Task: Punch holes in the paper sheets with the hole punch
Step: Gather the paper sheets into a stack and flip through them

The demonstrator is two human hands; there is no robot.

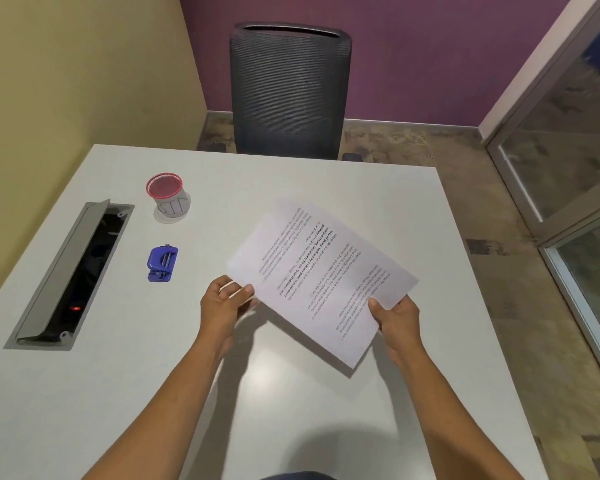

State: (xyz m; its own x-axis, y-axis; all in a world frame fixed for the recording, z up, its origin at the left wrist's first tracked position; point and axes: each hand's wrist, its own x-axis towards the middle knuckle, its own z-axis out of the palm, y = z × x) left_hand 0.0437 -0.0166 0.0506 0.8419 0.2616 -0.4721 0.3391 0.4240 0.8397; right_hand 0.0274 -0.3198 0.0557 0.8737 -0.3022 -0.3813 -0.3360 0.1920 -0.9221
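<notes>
I hold a thin stack of printed white paper sheets (321,278) tilted above the white table (291,393), text facing up and turned away from me. My left hand (224,306) pinches the stack's near-left corner, thumb on top. My right hand (395,322) grips the stack's right edge, thumb on top. The blue hole punch (162,263) rests on the table to the left of the paper, about a hand's width from my left hand, untouched.
A small cup with a red rim (168,197) stands behind the punch. An open grey cable hatch (70,271) is sunk into the table at the left. A dark mesh office chair (288,91) faces the table's far edge. Glass doors (568,161) at the right.
</notes>
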